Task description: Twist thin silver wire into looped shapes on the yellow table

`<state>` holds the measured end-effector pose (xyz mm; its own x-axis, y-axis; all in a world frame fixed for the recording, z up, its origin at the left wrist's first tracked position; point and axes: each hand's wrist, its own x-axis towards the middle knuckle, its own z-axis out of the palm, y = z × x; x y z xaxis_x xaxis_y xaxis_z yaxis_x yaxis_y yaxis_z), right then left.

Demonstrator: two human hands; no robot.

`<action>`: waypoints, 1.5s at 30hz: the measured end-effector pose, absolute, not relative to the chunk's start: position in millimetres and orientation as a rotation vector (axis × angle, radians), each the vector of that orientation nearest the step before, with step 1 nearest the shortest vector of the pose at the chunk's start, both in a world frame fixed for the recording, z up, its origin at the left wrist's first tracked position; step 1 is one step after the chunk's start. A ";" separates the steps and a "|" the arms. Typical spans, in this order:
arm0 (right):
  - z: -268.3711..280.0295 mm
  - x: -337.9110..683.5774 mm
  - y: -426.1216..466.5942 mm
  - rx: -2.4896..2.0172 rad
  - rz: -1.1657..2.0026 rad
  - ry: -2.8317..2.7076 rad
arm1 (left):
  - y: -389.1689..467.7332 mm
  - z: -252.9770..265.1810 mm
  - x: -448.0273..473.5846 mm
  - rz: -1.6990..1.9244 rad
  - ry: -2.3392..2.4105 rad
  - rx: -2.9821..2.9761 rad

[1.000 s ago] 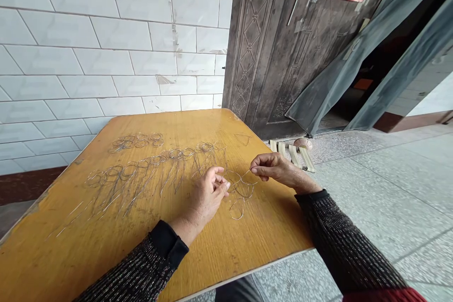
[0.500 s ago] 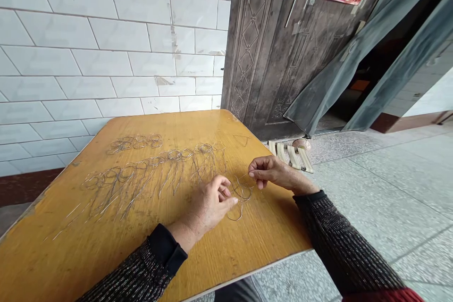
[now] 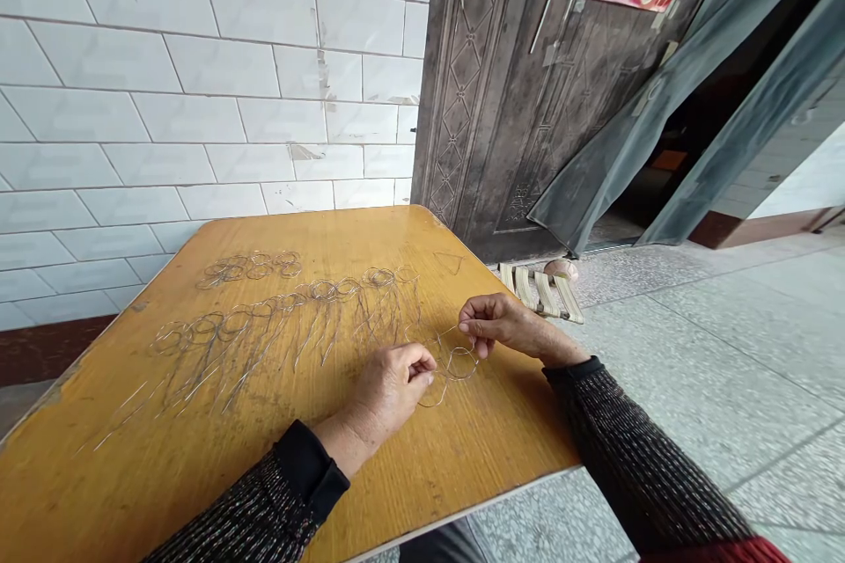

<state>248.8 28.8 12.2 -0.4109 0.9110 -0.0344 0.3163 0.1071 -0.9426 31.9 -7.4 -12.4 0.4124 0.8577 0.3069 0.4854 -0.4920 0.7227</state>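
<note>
Thin looped wire (image 3: pixel 463 376) curls between my two hands, above the right part of the wooden table (image 3: pixel 502 440). My left hand (image 3: pixel 396 378) pinches one part of it between thumb and forefinger. On the other side, my right hand (image 3: pixel 492 325) is closed with thumb and fingertips together on another part of the wire. Left of my hands lies a long row of wire loops (image 3: pixel 323 288) with straight tails pointing toward me. A smaller group of wire rings (image 3: pixel 254 264) lies behind that row.
A white tiled wall (image 3: pixel 217 123) stands behind the table, with a dark carved door (image 3: pixel 488 106) to its right. A low strapped stool (image 3: pixel 542 290) is on the floor past the table's right edge. Grey curtains (image 3: pixel 607 158) hang at a doorway.
My left hand's thumb and forefinger have come together on the wire, where they were apart before. My right hand has shifted slightly left, and the loops between the hands have changed shape.
</note>
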 end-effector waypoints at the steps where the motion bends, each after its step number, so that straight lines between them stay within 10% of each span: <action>1: 12.5 249.3 28.8 -1.195 1.298 -1.798 | -7.4 -12.5 31.9 0.916 1.139 2.134; 45: 23.4 250.3 19.7 -1.165 1.434 -1.880 | -3.0 -17.3 30.6 1.100 1.086 2.407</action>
<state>250.3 19.7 23.4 -0.5089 0.8544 -0.1052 0.3274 0.0791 -0.9416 30.6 -3.0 -17.3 0.4271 0.7331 0.5292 0.5197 -0.6780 0.5198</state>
